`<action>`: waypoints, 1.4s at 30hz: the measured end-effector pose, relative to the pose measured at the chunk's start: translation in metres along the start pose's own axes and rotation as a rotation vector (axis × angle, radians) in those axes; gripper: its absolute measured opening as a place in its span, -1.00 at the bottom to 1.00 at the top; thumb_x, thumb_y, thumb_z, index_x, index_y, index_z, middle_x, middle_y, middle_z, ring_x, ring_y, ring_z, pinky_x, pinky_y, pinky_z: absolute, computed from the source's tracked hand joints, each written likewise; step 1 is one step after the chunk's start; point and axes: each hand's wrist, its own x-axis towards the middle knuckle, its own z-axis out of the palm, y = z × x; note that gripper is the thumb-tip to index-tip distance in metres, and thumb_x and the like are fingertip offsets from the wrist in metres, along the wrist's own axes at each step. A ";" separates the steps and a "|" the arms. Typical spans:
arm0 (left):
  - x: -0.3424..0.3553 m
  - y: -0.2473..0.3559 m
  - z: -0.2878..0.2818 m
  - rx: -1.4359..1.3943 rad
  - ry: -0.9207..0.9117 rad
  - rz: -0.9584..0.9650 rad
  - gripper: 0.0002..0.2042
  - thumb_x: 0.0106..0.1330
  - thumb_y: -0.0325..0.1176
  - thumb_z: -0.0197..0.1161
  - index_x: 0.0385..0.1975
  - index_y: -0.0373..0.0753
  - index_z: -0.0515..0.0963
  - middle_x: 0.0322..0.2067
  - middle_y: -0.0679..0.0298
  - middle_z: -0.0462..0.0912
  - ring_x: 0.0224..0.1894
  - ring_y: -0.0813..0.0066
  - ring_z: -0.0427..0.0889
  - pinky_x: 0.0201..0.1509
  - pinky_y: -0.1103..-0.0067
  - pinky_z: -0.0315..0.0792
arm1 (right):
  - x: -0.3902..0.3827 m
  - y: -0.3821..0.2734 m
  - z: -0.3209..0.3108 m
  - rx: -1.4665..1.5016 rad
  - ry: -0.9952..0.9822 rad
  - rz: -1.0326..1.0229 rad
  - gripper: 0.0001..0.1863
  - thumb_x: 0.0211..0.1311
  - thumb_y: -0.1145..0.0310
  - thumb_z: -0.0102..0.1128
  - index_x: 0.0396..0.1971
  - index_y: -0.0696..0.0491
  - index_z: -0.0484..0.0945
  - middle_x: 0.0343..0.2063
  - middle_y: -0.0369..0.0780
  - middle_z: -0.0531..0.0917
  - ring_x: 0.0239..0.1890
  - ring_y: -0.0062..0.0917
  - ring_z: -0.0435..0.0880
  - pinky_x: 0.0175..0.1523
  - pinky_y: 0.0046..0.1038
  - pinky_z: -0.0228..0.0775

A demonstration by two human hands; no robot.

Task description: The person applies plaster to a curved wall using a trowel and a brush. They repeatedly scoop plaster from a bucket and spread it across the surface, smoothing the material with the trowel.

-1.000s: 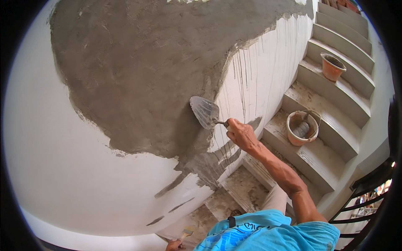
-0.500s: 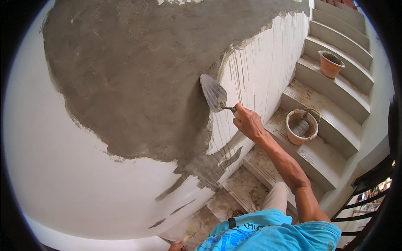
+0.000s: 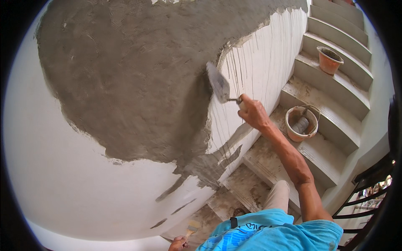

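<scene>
My right hand (image 3: 253, 112) is closed round the handle of a trowel (image 3: 219, 85). The pointed metal blade is raised against the right edge of a large patch of grey mortar (image 3: 138, 83) on the curved white wall, its tip up and to the left. Whether the blade presses on the mortar or hovers just off it, I cannot tell. Low in the picture, my left hand (image 3: 179, 243) grips a paintbrush (image 3: 192, 226) with pale bristles pointing up, down beside my body.
Curved stairs (image 3: 322, 113) climb along the wall on my right. One step bears a bucket (image 3: 301, 123) with a grey cylindrical tool inside; farther up stands an orange bucket (image 3: 329, 60). A dark metal railing (image 3: 364, 201) bends round the lower right. Grey drips streak the white wall (image 3: 268, 54).
The trowel has moved up and slightly right along the mortar's edge, its blade now turned more edge-on. My left hand and the paintbrush have risen a little farther into view.
</scene>
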 end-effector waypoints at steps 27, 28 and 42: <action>-0.012 0.019 0.016 -0.197 -0.006 -0.171 -0.81 0.40 -0.35 0.12 -0.48 -0.23 0.51 -0.61 0.33 0.49 -0.60 0.51 0.40 -0.54 0.51 0.36 | -0.049 0.010 0.008 -0.230 -0.256 -0.129 -0.75 0.07 0.49 0.22 -0.29 0.15 0.36 -0.55 0.02 0.62 -0.48 -0.13 0.68 -0.40 -0.17 0.46; -0.012 0.018 0.015 -0.206 0.004 -0.177 -0.79 0.41 -0.34 0.11 -0.48 -0.23 0.51 -0.61 0.33 0.49 -0.60 0.51 0.40 -0.54 0.51 0.36 | -0.045 0.011 0.009 -0.192 -0.197 -0.074 -0.75 0.07 0.50 0.22 -0.29 0.15 0.35 -0.55 0.03 0.62 -0.48 -0.11 0.68 -0.39 -0.17 0.46; -0.021 0.088 0.030 0.010 0.167 -0.165 -0.74 0.48 -0.26 0.12 -0.48 -0.21 0.53 -0.62 0.34 0.50 -0.55 0.39 0.48 -0.45 0.43 0.41 | -0.057 -0.001 0.046 -0.095 -0.085 -0.048 -0.76 0.09 0.50 0.19 -0.26 0.11 0.34 -0.53 0.04 0.60 -0.42 0.02 0.64 -0.36 -0.05 0.44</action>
